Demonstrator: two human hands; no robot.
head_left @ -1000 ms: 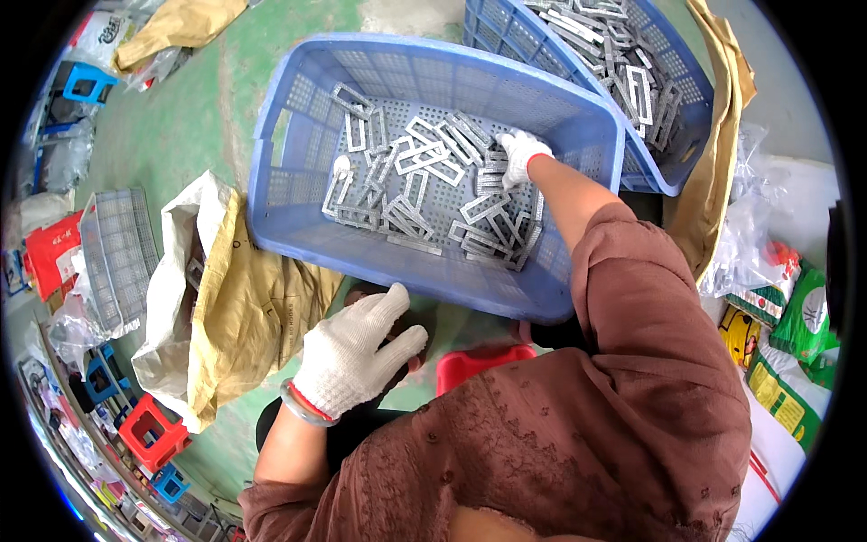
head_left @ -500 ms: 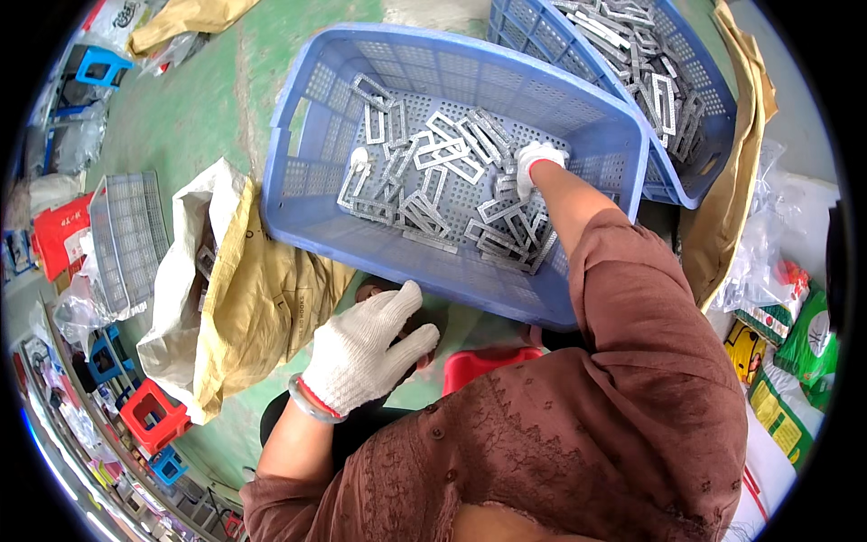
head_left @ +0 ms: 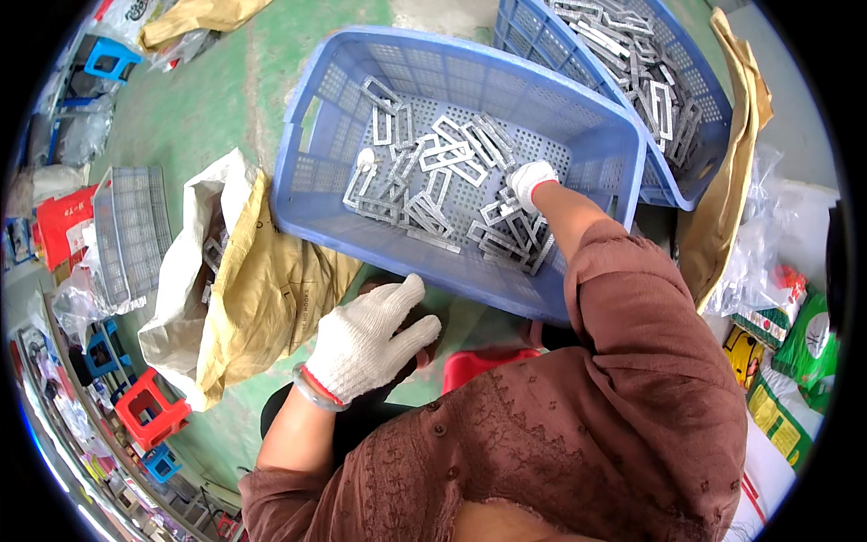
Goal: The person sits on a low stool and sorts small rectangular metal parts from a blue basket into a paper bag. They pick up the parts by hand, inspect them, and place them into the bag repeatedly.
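Note:
A large blue plastic basket (head_left: 433, 45) holds a loose layer of grey rectangular metal frames (head_left: 447, 155). Inside it, toward the right, my right hand (head_left: 532, 183) in a white knit glove is down among the frames. Its fingers look curled inward, but their tips and whatever they grip are hidden. Outside the basket's near side, my left hand (head_left: 366, 339), gloved the same way, hovers with thumb and fingers apart and nothing between them. A small white rounded piece (head_left: 365, 159) lies at the left end of the frames.
Behind at right stands a second blue basket (head_left: 709, 172), heaped with similar frames. An open woven sack (head_left: 257, 289) with frames inside leans at the left. Below the basket is a red stool (head_left: 488, 359); a grey crate (head_left: 131, 235) and another red stool (head_left: 152, 411) stand farther left.
My right hand has shifted slightly left and nearer over the frames. My left hand stays almost where it was. The whole view has moved a little.

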